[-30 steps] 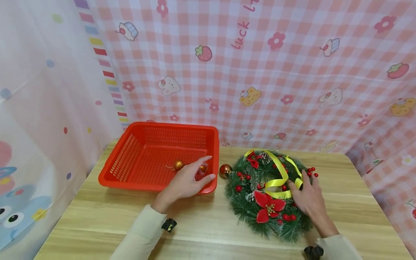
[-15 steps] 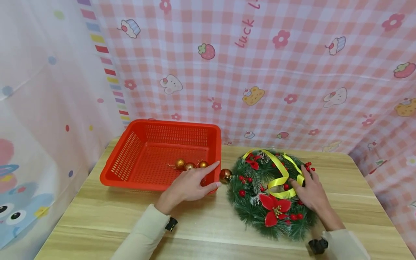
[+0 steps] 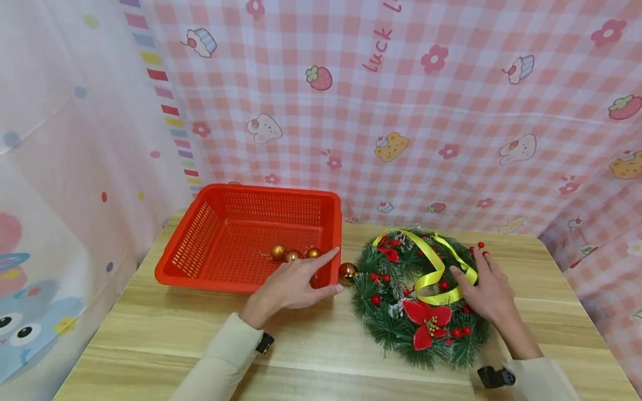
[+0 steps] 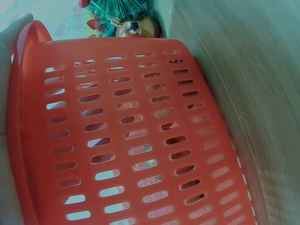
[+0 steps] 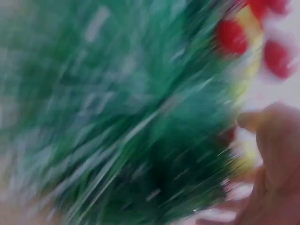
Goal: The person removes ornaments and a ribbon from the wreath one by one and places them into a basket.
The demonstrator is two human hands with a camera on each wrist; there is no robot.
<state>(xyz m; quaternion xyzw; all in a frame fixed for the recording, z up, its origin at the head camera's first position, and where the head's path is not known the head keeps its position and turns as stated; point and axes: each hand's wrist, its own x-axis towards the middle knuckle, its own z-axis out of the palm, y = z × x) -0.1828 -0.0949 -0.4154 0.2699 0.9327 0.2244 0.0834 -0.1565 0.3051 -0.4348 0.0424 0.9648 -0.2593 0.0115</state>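
A red plastic basket (image 3: 271, 234) stands on the left of the table, with several gold baubles (image 3: 278, 252) inside. My left hand (image 3: 296, 284) lies over its near right corner, index finger and thumb stretched out straight. The left wrist view shows the basket's slotted wall (image 4: 126, 131) close up. A green wreath (image 3: 368, 320) with red flowers, berries and a yellow ribbon (image 3: 433, 264) lies to the right. Beside its right edge is my right hand (image 3: 489, 292), fingers extended and gripping nothing visible; the right wrist view is blurred.
A shiny copper bauble (image 3: 348, 273) sits on the wooden table (image 3: 311, 356) between basket and wreath. Behind the table hangs a pink checked curtain (image 3: 351, 122), with a white patterned curtain (image 3: 60, 145) at the left.
My left hand has shifted right to the basket's corner. My right hand has drawn slightly right, its thumb moving away from the wreath's middle. The head view has turned a little.
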